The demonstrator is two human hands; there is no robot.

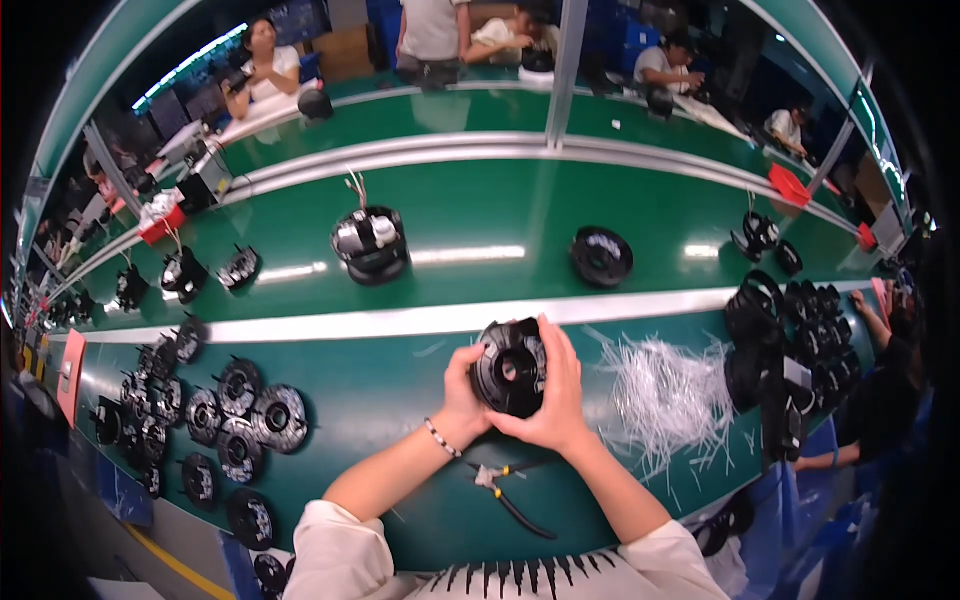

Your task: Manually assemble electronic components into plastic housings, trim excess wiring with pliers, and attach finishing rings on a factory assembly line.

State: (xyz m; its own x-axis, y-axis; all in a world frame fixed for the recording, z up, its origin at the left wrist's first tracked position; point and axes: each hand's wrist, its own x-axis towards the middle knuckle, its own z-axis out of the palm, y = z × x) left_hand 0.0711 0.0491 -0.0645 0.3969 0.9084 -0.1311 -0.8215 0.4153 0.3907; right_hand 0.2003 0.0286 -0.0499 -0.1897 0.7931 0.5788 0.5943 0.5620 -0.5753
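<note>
Clamped from both sides: left hand [462, 397] and right hand [553, 395] around a round black housing [508, 368], held just above the green worktop [400, 375] near its front edge, its far side hidden by fingers. Below the wrists, pliers [505, 490], partly covered. Right, white tie heap [665, 395]. Left, black discs [235, 425]. Beyond, conveyor [480, 225] carrying a motor unit [371, 243].

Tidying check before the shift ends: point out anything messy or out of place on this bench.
Thin white strips lie scattered loosely right of the hands, some strays toward the bench edge. Pliers lie under the forearms. The black discs sit orderly.
</note>
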